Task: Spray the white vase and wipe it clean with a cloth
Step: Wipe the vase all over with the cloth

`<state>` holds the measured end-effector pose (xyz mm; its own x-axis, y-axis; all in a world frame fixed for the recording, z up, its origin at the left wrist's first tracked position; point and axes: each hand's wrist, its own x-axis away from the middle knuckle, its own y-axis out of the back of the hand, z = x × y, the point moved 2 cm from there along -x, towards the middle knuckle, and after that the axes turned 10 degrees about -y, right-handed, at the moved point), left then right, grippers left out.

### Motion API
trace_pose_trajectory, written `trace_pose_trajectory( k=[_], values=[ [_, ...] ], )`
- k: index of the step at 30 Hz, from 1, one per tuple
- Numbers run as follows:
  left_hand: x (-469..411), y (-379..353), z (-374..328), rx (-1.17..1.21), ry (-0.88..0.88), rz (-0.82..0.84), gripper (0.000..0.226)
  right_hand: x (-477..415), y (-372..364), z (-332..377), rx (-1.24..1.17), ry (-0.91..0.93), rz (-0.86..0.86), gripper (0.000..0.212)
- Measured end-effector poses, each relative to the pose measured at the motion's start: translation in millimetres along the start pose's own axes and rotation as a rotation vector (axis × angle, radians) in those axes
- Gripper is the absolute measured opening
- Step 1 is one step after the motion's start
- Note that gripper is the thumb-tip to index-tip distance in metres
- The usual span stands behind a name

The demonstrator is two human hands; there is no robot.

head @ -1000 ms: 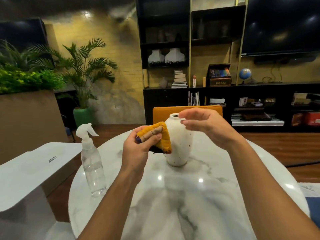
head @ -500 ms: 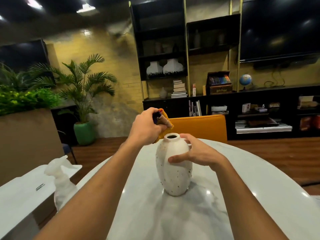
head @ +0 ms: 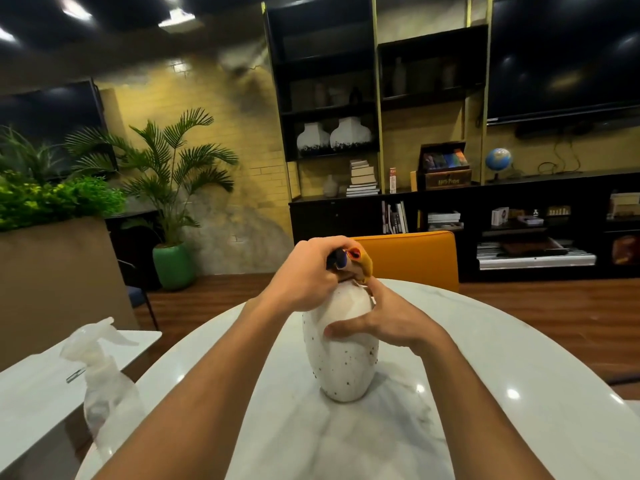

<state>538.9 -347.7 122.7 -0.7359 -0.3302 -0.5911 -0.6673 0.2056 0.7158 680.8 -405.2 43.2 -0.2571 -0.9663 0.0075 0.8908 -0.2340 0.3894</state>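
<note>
a clear spray bottle (head: pixel 104 372), blurred, is stood at the left edge of the marble worktop (head: pixel 519 358). the left hand (head: pixel 308 271) is closed round a folded yellow cloth (head: pixel 362 264), which is pressed onto the mouth of the white vase (head: pixel 343 362). the vase is stood upright mid-worktop, and its shoulder is clasped by the right hand (head: pixel 388 323).

Home lounge, wall TV (head: pixel 568 53), bookshelves (head: pixel 363 178), potted palm (head: pixel 173 174)
</note>
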Motion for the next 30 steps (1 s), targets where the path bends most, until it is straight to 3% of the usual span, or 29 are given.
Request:
trace_pose_trajectory(
  k=[7,11,15,18,21,25,30],
  values=[
    [29.4,6.4,-14.8,0.053,0.04,0.015,0.043,1.3,0.8,0.1,0.006,0.063,0.018,0.083],
    [34.0,14.4,-11.3,0.021,0.07,0.0,0.048,0.4,0.9,-2.8,0.017,0.035,0.009,0.09],
    [44.4,15.2,5.7,0.065,0.054,-0.253,0.057,-4.7,-0.2,-6.2,0.052,0.01,-0.003,0.097],
    [49.5,-4.3,0.7,0.045,-0.067,-0.368,0.048,-3.4,0.7,-4.5,0.03,0.037,0.006,0.092],
    [50.6,-31.5,-12.0,-0.189,-0.137,-0.345,0.047,-1.2,2.1,0.4,0.036,0.162,0.052,0.072],
    [55.2,-41.5,-9.9,-0.319,-0.144,-0.218,0.05,-0.2,6.3,-2.1,0.139,0.222,0.025,0.067],
    [70.8,-18.2,8.6,-0.14,-0.05,-0.26,0.056,-3.5,3.5,-5.2,0.026,0.052,0.03,0.092]
  ],
)
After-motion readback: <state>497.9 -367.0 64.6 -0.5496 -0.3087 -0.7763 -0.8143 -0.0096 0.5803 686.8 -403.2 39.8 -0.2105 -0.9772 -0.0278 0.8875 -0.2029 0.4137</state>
